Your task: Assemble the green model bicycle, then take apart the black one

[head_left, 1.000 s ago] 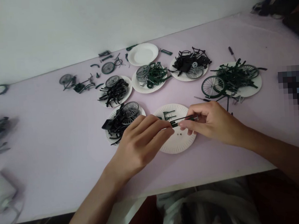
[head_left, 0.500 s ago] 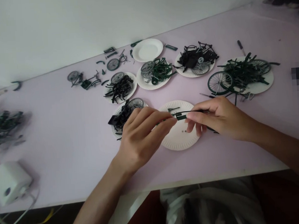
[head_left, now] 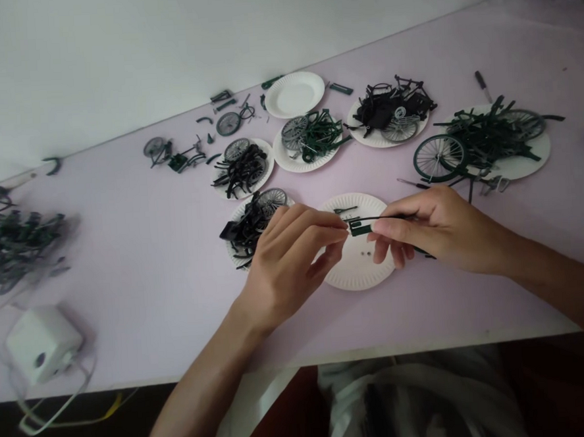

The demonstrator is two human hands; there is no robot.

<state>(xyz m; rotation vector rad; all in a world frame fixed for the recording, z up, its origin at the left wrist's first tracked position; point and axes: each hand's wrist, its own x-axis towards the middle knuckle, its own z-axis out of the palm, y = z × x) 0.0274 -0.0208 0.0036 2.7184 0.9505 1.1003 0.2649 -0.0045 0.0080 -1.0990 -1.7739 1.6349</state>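
My right hand [head_left: 434,236] pinches a dark green model bicycle part [head_left: 360,229], a slim frame-like piece with a thin dark rod along it. The part is held above a white paper plate [head_left: 362,280], and much of it is covered by my fingers. My left hand [head_left: 294,258] is closed in a pinch at the part's left end. Whatever lies between its fingertips is too small to name. On that plate are a small dark green piece [head_left: 345,210] and tiny metal bits [head_left: 366,253].
Around the work stand paper plates heaped with model bicycle parts: black parts [head_left: 389,110], green parts [head_left: 317,136] and a larger green heap [head_left: 495,137]. A screwdriver [head_left: 482,86] lies at the back right. At left are more bicycle pieces [head_left: 21,241] and a white box with cables [head_left: 45,342].
The whole view has shifted slightly, so things appear further right. My left fingers have bent more, and their tips now show at the very end of the green part.
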